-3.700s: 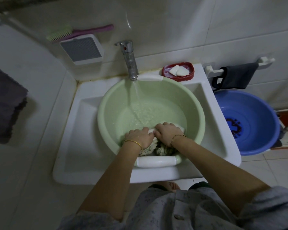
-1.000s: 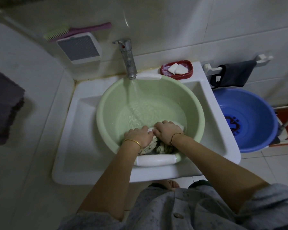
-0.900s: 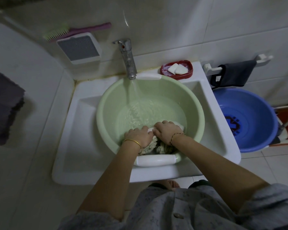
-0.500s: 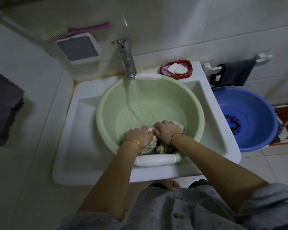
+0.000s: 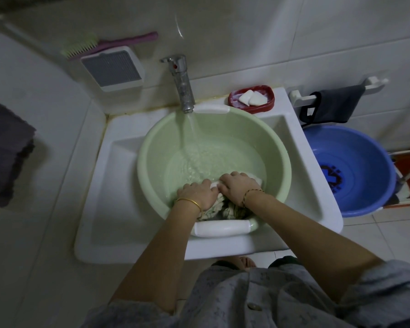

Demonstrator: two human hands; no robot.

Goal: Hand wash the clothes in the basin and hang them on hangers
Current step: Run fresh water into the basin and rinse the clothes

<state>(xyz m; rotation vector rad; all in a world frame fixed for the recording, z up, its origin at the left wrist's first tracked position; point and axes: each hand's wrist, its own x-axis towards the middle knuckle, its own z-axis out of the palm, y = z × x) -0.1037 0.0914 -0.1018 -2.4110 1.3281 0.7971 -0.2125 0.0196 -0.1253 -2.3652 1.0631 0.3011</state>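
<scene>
A pale green basin sits in the white sink and holds shallow water. A light, patterned wet cloth lies bunched at the basin's near side. My left hand and my right hand sit side by side on top of it, fingers curled down into the fabric, gripping it. Most of the cloth is hidden under my hands. Water runs from the tap into the basin just beyond my hands.
A red soap dish with white soap pieces sits on the sink's back rim. A blue basin stands on the floor at right, below a dark cloth on a wall rail. A brush lies on a wall box; a dark towel hangs at left.
Almost nothing: both hands stay on the bunched cloth in the same spot. Water keeps running from the tap into the basin.
</scene>
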